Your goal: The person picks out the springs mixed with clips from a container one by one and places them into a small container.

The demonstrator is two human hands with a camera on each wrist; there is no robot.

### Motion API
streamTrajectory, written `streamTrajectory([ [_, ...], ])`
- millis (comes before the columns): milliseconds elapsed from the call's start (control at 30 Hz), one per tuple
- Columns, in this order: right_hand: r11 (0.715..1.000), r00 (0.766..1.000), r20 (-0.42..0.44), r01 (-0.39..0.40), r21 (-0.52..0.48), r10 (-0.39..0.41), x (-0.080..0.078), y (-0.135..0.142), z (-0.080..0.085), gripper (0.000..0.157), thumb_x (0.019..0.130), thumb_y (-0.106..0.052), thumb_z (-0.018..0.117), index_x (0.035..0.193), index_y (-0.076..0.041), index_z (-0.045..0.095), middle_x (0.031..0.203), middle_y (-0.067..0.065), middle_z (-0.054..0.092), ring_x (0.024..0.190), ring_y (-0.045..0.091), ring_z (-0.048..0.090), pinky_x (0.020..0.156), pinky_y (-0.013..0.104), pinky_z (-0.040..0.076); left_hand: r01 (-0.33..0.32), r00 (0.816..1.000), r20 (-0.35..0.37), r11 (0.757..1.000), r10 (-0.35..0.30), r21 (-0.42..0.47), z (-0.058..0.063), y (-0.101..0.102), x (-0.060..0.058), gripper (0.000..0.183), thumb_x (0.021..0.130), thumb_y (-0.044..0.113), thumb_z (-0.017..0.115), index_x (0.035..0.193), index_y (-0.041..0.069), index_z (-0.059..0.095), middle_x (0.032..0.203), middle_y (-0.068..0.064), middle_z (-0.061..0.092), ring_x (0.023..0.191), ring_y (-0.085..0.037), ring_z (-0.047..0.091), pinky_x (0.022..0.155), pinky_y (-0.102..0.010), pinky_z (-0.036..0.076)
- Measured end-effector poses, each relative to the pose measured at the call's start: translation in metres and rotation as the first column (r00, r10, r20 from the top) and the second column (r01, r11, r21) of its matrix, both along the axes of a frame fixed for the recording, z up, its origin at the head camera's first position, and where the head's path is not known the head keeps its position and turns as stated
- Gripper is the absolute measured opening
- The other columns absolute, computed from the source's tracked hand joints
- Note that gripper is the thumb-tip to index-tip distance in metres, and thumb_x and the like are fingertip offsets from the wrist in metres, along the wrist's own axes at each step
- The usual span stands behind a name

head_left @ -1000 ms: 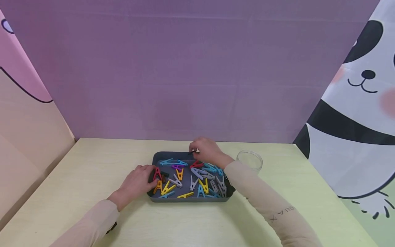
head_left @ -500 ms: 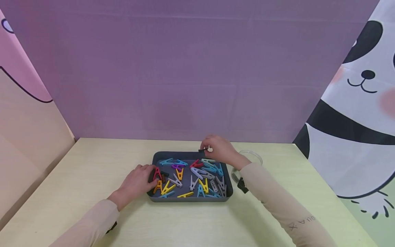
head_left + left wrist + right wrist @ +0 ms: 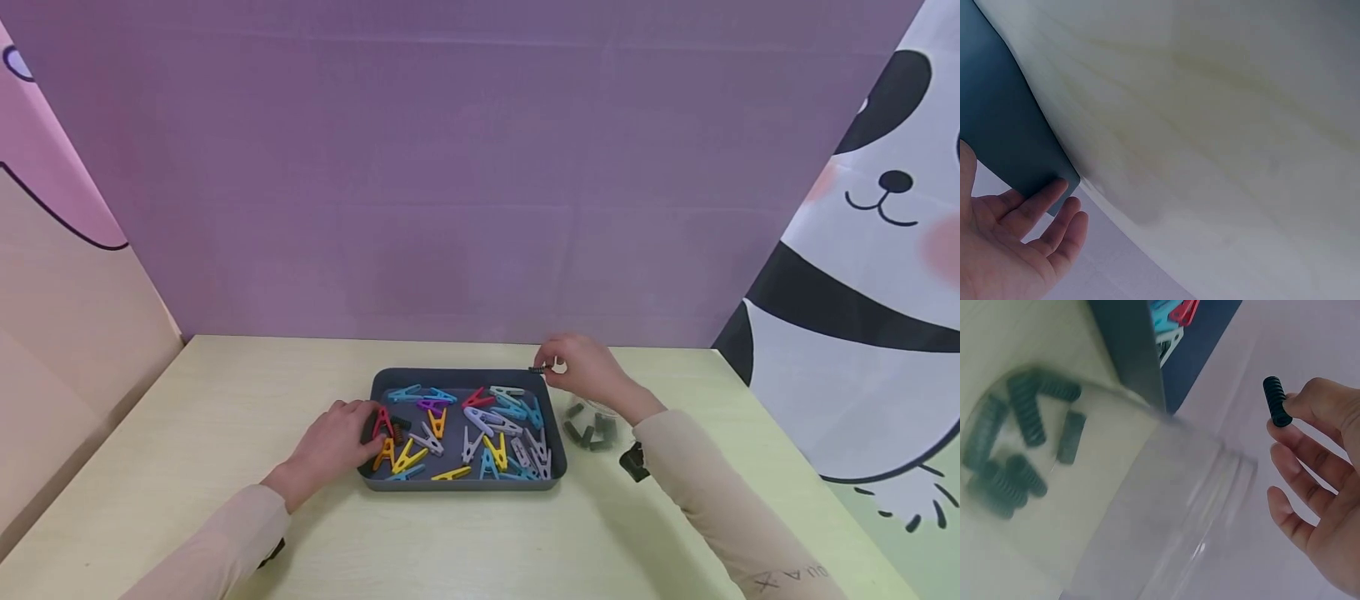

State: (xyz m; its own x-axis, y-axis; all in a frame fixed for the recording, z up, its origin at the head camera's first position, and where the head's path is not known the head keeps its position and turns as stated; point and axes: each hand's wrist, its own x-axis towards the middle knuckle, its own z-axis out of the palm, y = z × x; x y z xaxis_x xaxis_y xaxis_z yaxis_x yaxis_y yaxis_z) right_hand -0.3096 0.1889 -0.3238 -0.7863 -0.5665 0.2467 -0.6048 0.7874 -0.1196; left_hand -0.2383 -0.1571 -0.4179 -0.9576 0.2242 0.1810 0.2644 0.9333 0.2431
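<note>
My right hand (image 3: 581,367) pinches a dark green coil spring (image 3: 1275,401) between thumb and index finger, its other fingers loosely bent. It is above the far right corner of the tray, close to a clear round jar (image 3: 1166,506). Several dark green springs (image 3: 1025,409) lie at the bottom of that jar. My left hand (image 3: 341,437) holds the left side of the dark grey tray (image 3: 457,485), thumb at the rim, fingertips (image 3: 1057,187) on the outer wall. A brownish spring (image 3: 398,433) lies inside the tray near the left thumb.
Many-coloured clothespins, including a red one (image 3: 477,397), a yellow one (image 3: 408,457) and a purple one (image 3: 431,406), lie scattered in the tray. The jar stands just right of the tray on a pale wooden table (image 3: 465,550). A purple backdrop (image 3: 450,167) rises behind the table.
My right hand has moved right with the spring, from over the tray's far edge to its far right corner, uncovering the springs in the jar. The left hand stays put.
</note>
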Motion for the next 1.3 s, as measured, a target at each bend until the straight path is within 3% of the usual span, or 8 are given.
streamTrajectory([
  [633,0.993,0.997,0.002,0.080,-0.084,-0.080,0.007,0.065,0.002,0.014,0.075,-0.008,0.065,0.087,-0.015,0.069,0.081,-0.004,0.063,0.077,0.017,0.055,0.062,0.028,0.043,-0.004,1.000,-0.002,1.000,0.003,-0.014,-0.003,-0.001,-0.002,0.051,0.080,0.037,0.064,0.120,0.006,0.054,0.118,-0.012,0.060,0.102,-0.027,0.054,0.090,-0.042,0.048],
  [1100,0.995,0.995,0.039,0.098,-0.036,-0.097,0.010,0.075,-0.014,0.016,0.072,-0.005,0.065,0.084,-0.014,0.068,0.075,-0.003,0.063,0.073,0.015,0.054,0.059,0.029,0.043,-0.008,1.000,0.000,1.000,0.008,-0.016,-0.003,0.000,-0.002,0.051,0.080,0.037,0.065,0.120,0.007,0.055,0.117,-0.011,0.060,0.101,-0.027,0.054,0.090,-0.041,0.048],
  [1300,0.996,0.996,0.013,0.083,-0.014,-0.083,0.010,0.074,-0.020,0.015,0.071,-0.004,0.066,0.083,-0.012,0.068,0.076,-0.001,0.065,0.074,0.019,0.057,0.062,0.032,0.045,-0.011,1.000,0.004,1.000,0.011,-0.018,-0.003,0.000,-0.002,0.051,0.080,0.037,0.064,0.120,0.007,0.054,0.117,-0.011,0.060,0.101,-0.027,0.054,0.090,-0.041,0.048],
])
